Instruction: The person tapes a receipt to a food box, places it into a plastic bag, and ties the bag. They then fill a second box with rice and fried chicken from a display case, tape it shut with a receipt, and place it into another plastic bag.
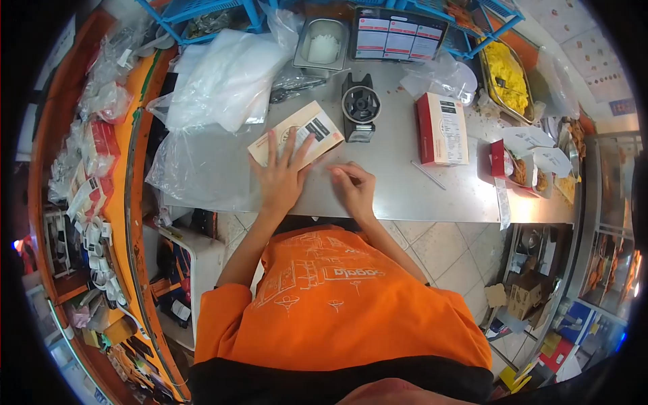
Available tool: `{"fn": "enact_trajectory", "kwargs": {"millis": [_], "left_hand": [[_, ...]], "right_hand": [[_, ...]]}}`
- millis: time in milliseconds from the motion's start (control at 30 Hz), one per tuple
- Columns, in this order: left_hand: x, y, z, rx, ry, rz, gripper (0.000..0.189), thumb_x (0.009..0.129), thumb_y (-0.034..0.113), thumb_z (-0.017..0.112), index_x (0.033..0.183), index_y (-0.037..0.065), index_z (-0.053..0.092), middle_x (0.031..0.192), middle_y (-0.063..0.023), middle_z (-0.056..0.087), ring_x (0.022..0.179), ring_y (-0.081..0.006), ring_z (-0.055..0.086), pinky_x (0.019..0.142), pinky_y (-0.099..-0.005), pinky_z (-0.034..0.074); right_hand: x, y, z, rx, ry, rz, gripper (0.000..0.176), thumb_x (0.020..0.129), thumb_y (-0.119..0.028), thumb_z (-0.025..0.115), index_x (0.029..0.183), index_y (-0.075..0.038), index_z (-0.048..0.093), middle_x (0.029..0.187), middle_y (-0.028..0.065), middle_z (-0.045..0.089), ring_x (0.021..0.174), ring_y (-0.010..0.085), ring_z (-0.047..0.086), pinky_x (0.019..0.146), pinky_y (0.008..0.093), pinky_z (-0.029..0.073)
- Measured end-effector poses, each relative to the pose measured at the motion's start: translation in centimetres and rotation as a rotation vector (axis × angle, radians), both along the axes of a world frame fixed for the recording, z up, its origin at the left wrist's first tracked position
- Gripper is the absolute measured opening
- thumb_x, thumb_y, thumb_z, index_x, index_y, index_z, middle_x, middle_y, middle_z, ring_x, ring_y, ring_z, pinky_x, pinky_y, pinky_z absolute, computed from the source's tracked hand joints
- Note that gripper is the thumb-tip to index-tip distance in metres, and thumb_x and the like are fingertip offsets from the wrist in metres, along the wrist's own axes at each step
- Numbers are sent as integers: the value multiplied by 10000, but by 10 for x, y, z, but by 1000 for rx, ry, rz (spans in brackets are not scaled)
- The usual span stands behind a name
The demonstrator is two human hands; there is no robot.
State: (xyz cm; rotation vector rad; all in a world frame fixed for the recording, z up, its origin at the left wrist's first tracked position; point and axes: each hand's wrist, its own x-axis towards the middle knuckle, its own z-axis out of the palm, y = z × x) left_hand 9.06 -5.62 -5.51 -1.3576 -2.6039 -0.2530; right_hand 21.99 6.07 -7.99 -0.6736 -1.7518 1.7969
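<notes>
My left hand [280, 175] lies with fingers spread on a cream food box [305, 135], which rests at an angle on the metal table [398, 185]. A printed label is stuck on top of that box. Just right of the box, my right hand [354, 185] is held low over the table with its thumb and fingers pinched together. Whatever is in the pinch, if anything, is too small to make out. Behind the box stands a black scale-like device [358, 108] with a round top, perhaps a tape or label holder.
A second labelled box [445, 129] stands to the right, near a white stick [429, 175]. Farther right sits an open box of fried food [523, 169]. Plastic bags [223, 81] cover the left side. At the back are a rice container [325, 46], a screen [398, 35] and a yellow-food tray [506, 77].
</notes>
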Motion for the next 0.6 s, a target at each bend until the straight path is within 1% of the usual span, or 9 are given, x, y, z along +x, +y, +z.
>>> {"fn": "enact_trajectory", "kwargs": {"millis": [33,167,233,367,433,467,533,567,600], "left_hand": [[-1,0,-3,48,9,-15,609,822,355,648,1387,353,422,1543,-79,237,1407,-398,195,966,-753,177],[-3,-6,-10,158,-49,-17,562,855,334,625,1386,351,442,1522,-76,294,1393,-414,230,981,-709,230],[-8,-13,-13,127,77,-138,558,863,332,621,1391,265,455,1520,-89,294,1392,-410,237,982,-702,235],[-10,-18,-20,156,7,-187,527,875,316,610,1375,212,482,1517,-98,300,1396,-407,232,985,-708,221],[-12,-16,-15,281,-266,-164,538,874,354,594,1387,267,455,1527,-78,285,1410,-391,205,978,-753,119],[-9,-15,-9,290,-262,-168,538,874,354,594,1387,267,455,1527,-78,285,1410,-391,205,978,-753,119],[3,-10,32,114,-162,-13,523,879,331,595,1380,260,466,1536,-67,267,1418,-378,186,1004,-737,73],[4,-4,42,115,-165,-14,523,879,331,595,1380,260,466,1536,-67,267,1418,-378,186,1004,-737,73],[5,4,50,169,-140,-54,509,878,309,596,1369,255,477,1531,-70,272,1419,-376,180,1020,-718,87]], "right_hand": [[-10,1,-7,50,51,87,254,872,-54,643,1123,-37,671,750,32,581,697,80,543,640,211,412],[-46,-3,6,-141,130,73,516,821,-8,684,1312,-69,536,704,27,577,632,66,546,575,207,418],[-49,9,-2,-59,50,71,719,784,14,716,1416,-94,392,652,12,568,574,47,538,500,215,410],[-44,20,-18,111,-50,62,744,766,-3,737,1413,-99,382,614,-1,561,519,53,522,450,229,394],[-36,20,-13,482,-151,35,710,739,-102,783,1361,-83,441,651,48,585,564,131,564,519,281,440],[-31,25,-8,491,-148,32,710,739,-102,783,1361,-83,441,651,48,585,564,131,564,519,281,440],[-22,42,23,958,41,-403,623,717,-195,797,1265,-94,520,831,125,630,718,251,577,668,322,464],[-26,55,33,960,38,-402,623,717,-195,797,1265,-94,520,831,125,630,718,251,577,668,322,464],[-37,74,42,1097,-247,-557,573,701,-233,808,1192,-78,554,853,138,627,765,267,569,712,340,457]]}}
